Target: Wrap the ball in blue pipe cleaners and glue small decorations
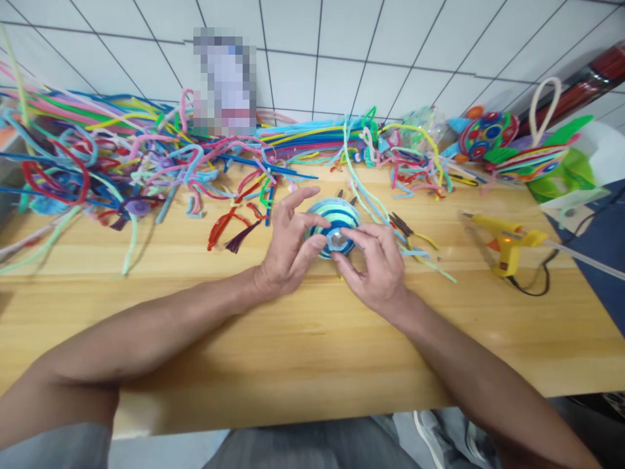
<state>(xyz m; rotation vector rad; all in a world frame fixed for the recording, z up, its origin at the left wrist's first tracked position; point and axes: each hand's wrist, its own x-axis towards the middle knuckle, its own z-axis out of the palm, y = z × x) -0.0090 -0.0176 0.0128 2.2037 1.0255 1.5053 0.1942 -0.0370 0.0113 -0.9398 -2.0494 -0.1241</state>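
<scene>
Lying between left hand [289, 246] and right hand [379, 266], round blue coil [342, 211]

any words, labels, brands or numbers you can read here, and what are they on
No text can be read anywhere.
Pixelated patch in front of the tiled wall: blurred out, nothing legible.
Yellow glue gun: any marking is too small to read.
Dark red wrapped bundle: no readable lettering.
</scene>
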